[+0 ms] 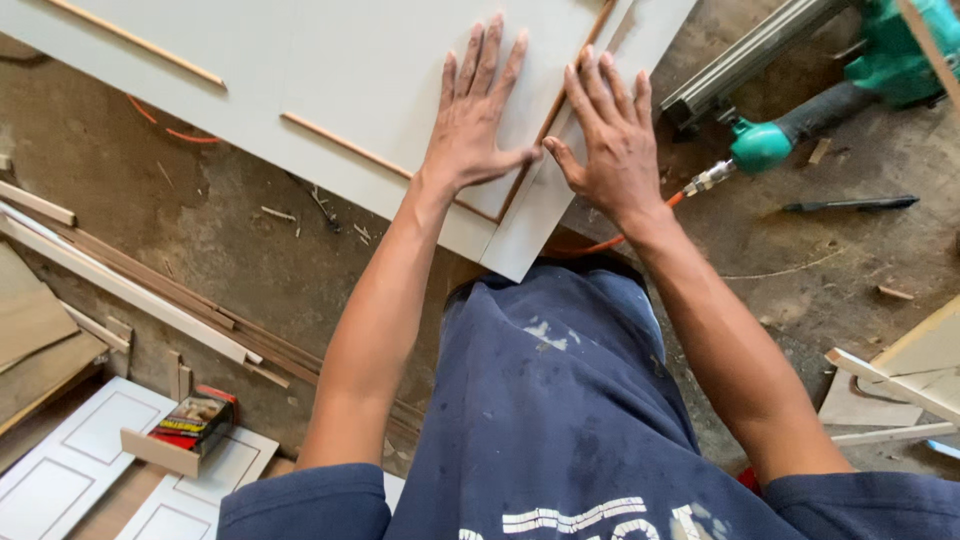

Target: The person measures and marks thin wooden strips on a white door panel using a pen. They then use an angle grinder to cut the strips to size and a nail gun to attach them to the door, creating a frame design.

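Observation:
A large white panel [330,70] with thin wooden trim strips lies on the dusty floor in front of me. My left hand [475,115] rests flat on it, fingers spread, beside a trim strip [560,100]. My right hand [610,140] presses flat on a narrow white board [530,225] that butts against the panel's right edge. Both thumbs nearly touch over the seam. Neither hand holds anything.
A green pneumatic nail gun [820,90] with an orange hose [600,243] lies at the upper right, a black pencil-like tool [850,204] near it. Wood strips [130,290], white framed panels [90,460] and a small box [195,420] lie at the left. Offcuts [900,390] lie at the right.

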